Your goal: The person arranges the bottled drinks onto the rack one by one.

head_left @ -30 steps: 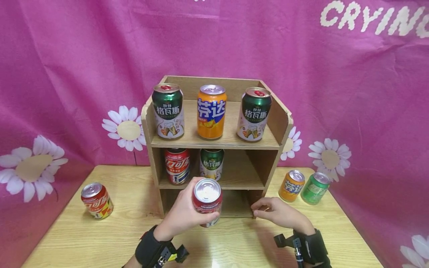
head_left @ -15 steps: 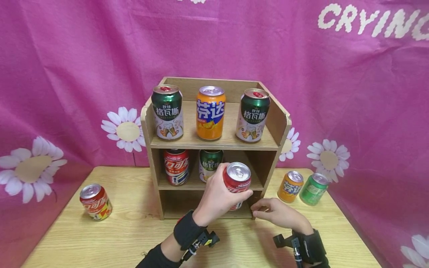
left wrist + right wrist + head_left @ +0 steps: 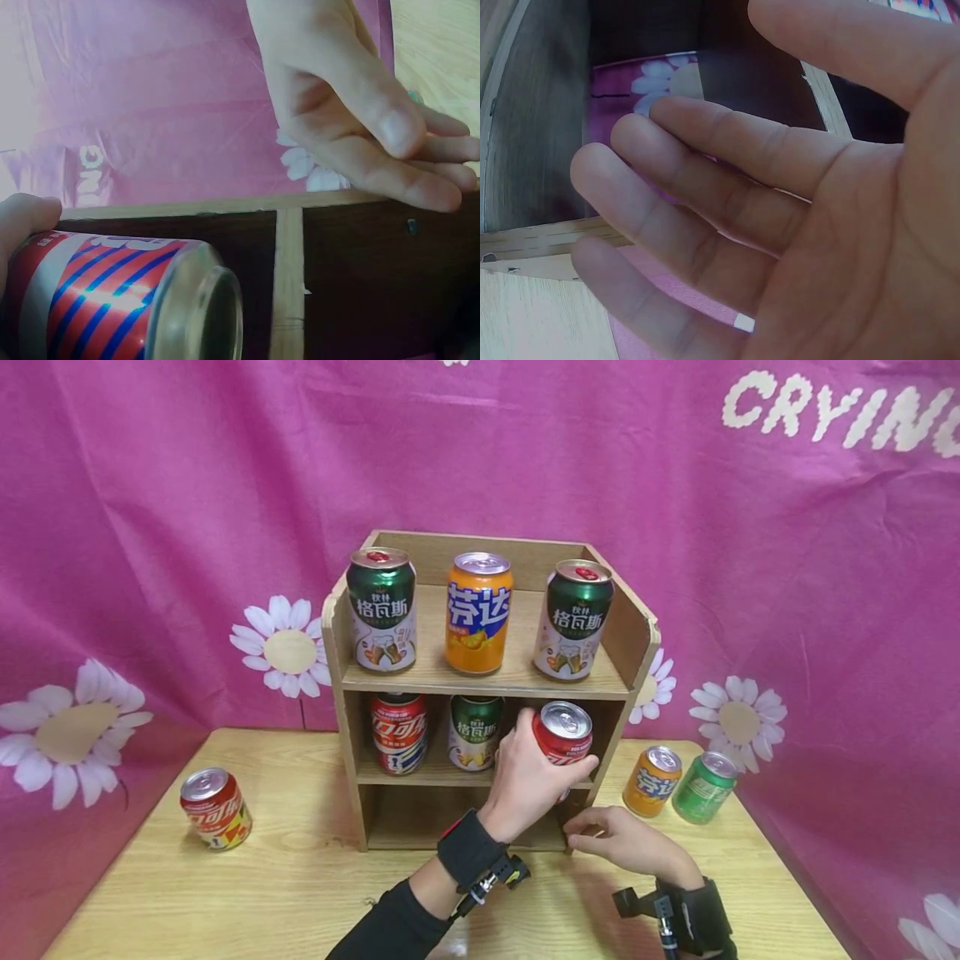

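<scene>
In the head view the left hand [image 3: 522, 774] grips a red cola can [image 3: 566, 721] round its side, upright at the right part of the middle shelf's front. That can [image 3: 112, 296] lies close to the shelf's side wall in the left wrist view. Near the lower right corner of the wooden shelf [image 3: 480, 687] is the right hand [image 3: 626, 839], its fingers loosely bent and holding nothing; the right wrist view shows its palm and spread fingers. On the middle shelf stand another red can [image 3: 399, 732] and a green-and-white can [image 3: 476, 732].
The top shelf holds two green-and-white cans [image 3: 382, 610] [image 3: 573, 620] with an orange can [image 3: 479, 614] between them. A red can [image 3: 216, 808] stands left on the table [image 3: 285, 893]; an orange can [image 3: 652, 781] and a green can [image 3: 705, 787] stand at the right.
The left hand has carried its red can rightward and up, from in front of the shelf's middle to the middle shelf's right part. The right hand has stayed by the lower corner.
</scene>
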`<move>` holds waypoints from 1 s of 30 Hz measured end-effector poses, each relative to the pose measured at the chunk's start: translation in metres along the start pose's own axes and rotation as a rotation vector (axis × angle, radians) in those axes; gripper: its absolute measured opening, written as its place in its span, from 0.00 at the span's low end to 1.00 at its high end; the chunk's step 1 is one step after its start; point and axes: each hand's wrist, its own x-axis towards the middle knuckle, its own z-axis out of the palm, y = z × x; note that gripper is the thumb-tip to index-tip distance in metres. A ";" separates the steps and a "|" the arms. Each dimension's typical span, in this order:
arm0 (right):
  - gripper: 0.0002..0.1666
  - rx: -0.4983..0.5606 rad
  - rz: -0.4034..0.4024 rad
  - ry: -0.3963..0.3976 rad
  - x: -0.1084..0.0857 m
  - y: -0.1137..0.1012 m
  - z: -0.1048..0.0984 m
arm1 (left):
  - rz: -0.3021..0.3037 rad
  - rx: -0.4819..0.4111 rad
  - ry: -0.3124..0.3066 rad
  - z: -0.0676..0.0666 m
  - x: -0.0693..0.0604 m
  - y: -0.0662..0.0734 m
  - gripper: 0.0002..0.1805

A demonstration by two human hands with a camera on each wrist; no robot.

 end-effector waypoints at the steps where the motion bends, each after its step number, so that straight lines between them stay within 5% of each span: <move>1: 0.17 -0.002 -0.003 0.002 0.000 0.000 0.000 | -0.001 0.012 0.012 0.002 0.002 -0.001 0.39; 13: 0.17 -0.019 -0.035 0.010 -0.001 0.002 0.003 | -0.053 -0.013 0.062 0.024 0.010 -0.014 0.44; 30: 0.17 -0.022 -0.026 0.001 0.000 0.001 -0.001 | 0.006 -0.047 0.052 0.033 0.026 -0.016 0.49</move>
